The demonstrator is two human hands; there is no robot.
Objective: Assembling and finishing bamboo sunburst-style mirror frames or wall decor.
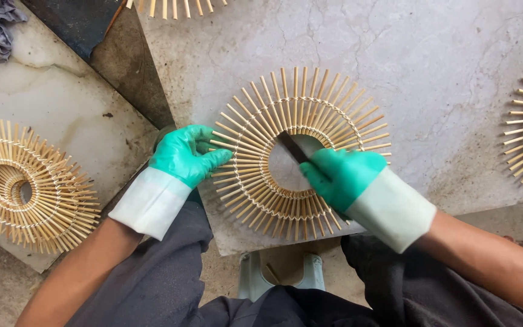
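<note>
Round sunburst ring of bamboo sticks (255, 130) looks fully woven; left hand (184, 154) pins its rim, right hand (341, 175) clenches dark blade (292, 147) at inner edge, trimming underway, stack of finished rings (28, 184) beside

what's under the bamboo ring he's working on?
The bamboo ring lies flat on a grey stone slab, visible through its centre hole and around it. The left hand and right hand cover parts of the ring.
</note>
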